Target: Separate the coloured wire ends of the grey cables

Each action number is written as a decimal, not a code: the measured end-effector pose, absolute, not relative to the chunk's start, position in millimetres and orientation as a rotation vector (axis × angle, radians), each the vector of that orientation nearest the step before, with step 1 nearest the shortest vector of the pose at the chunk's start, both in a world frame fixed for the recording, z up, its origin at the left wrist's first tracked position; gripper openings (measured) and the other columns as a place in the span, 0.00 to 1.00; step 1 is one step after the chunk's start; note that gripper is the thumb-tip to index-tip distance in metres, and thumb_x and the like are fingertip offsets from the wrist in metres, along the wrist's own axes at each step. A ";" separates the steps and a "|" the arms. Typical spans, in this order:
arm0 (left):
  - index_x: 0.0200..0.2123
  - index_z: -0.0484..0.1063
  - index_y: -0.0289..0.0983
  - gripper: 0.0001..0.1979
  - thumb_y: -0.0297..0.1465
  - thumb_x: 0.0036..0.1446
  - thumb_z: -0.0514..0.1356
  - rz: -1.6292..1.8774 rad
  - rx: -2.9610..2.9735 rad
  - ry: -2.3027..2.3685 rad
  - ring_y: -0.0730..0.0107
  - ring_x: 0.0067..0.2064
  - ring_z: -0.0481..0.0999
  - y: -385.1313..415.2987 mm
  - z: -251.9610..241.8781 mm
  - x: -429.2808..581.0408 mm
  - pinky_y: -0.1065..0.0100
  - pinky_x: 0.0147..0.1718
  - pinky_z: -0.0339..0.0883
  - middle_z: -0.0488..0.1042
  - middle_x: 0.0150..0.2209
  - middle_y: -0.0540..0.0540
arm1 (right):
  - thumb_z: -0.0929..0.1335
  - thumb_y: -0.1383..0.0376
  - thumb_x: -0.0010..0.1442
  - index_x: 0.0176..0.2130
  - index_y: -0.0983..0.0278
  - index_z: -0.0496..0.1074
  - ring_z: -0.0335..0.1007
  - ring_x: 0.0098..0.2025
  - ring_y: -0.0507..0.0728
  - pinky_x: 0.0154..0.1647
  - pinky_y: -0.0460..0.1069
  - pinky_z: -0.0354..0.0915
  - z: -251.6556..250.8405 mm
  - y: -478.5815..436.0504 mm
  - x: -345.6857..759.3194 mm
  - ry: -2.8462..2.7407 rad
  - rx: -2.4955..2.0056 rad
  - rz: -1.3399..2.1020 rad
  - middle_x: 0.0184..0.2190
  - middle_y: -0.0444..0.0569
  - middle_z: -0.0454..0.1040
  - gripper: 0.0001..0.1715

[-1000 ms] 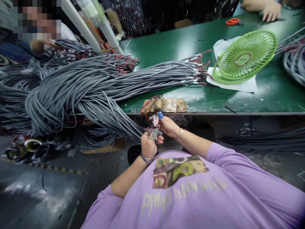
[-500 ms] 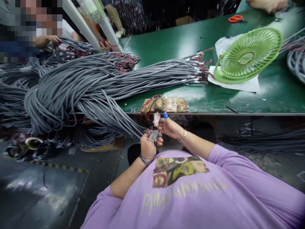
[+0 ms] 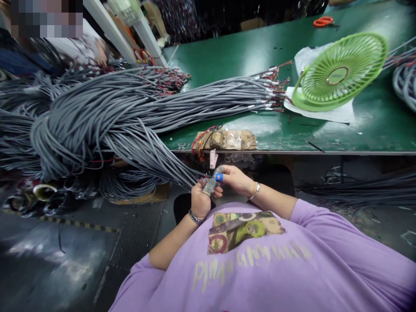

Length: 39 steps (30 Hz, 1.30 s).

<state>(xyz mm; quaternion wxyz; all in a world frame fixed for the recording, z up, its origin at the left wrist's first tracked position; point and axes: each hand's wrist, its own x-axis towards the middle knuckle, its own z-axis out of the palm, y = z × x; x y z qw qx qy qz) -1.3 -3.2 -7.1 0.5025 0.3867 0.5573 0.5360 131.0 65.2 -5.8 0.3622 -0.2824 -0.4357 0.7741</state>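
Note:
My left hand [image 3: 200, 201] is closed around the end of a bundle of grey cables [image 3: 165, 158], with thin coloured wire ends [image 3: 204, 178] sticking out by the thumb. Grey covers wrap some of my fingertips. My right hand [image 3: 239, 180], with a blue cover on one finger, is pinched against the left thumb at the wire ends. What lies between its fingertips is too small to make out. Just beyond my hands, a small pale pink piece [image 3: 212, 159] hangs at the table edge, below a taped wooden block [image 3: 232, 140] with red and black wires.
A large pile of grey cables [image 3: 81, 108] covers the left of the green table [image 3: 208, 56]. At the right stand a green fan [image 3: 338, 76] on white paper and orange-handled scissors [image 3: 323, 21]. Another person [image 3: 74, 47] is at the far left. More cables [image 3: 364, 193] lie under the table.
My right hand has come down from beside the pale pink piece to meet the left thumb at the wire ends. My left hand keeps its hold on the cables.

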 end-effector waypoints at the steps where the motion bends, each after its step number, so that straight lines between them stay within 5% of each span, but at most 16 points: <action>1: 0.24 0.73 0.34 0.20 0.46 0.53 0.63 1.274 0.948 1.344 0.72 0.19 0.74 -3.9 -7.0 -2.0 0.72 0.20 0.67 0.77 0.22 0.44 | 0.78 0.51 0.40 0.26 0.66 0.69 0.60 0.22 0.48 0.25 0.45 0.56 -5.8 64.4 129.7 -1.100 -0.742 2.003 0.20 0.41 0.69 0.26; 13: 0.25 0.73 0.34 0.20 0.46 0.52 0.63 1.406 0.829 1.302 0.71 0.19 0.74 -5.5 -6.9 -1.4 0.72 0.18 0.66 0.77 0.21 0.45 | 0.78 0.54 0.41 0.28 0.68 0.72 0.63 0.25 0.48 0.26 0.45 0.57 0.2 65.1 129.6 -1.099 -0.787 1.984 0.23 0.45 0.72 0.23; 22: 0.26 0.75 0.33 0.17 0.43 0.49 0.65 1.462 0.749 1.260 0.74 0.16 0.72 -2.8 1.7 -1.0 0.75 0.15 0.62 0.75 0.18 0.48 | 0.77 0.55 0.43 0.26 0.66 0.69 0.56 0.22 0.46 0.25 0.44 0.55 -6.9 67.2 129.9 -1.012 -0.758 2.003 0.20 0.39 0.65 0.21; 30: 0.24 0.74 0.34 0.16 0.43 0.47 0.65 1.434 0.739 1.201 0.75 0.14 0.69 4.9 20.0 3.5 0.75 0.13 0.58 0.74 0.17 0.48 | 0.68 0.43 0.55 0.31 0.66 0.70 0.57 0.23 0.48 0.23 0.44 0.57 -2.9 101.7 124.0 -0.797 -0.821 2.168 0.25 0.45 0.69 0.28; 39: 0.23 0.73 0.33 0.16 0.42 0.46 0.65 1.384 0.718 1.200 0.76 0.14 0.68 19.3 17.4 6.6 0.76 0.12 0.57 0.72 0.16 0.48 | 0.64 0.36 0.53 0.22 0.65 0.67 0.55 0.23 0.49 0.26 0.46 0.55 -9.6 95.5 105.4 -1.071 -0.923 1.583 0.18 0.43 0.62 0.35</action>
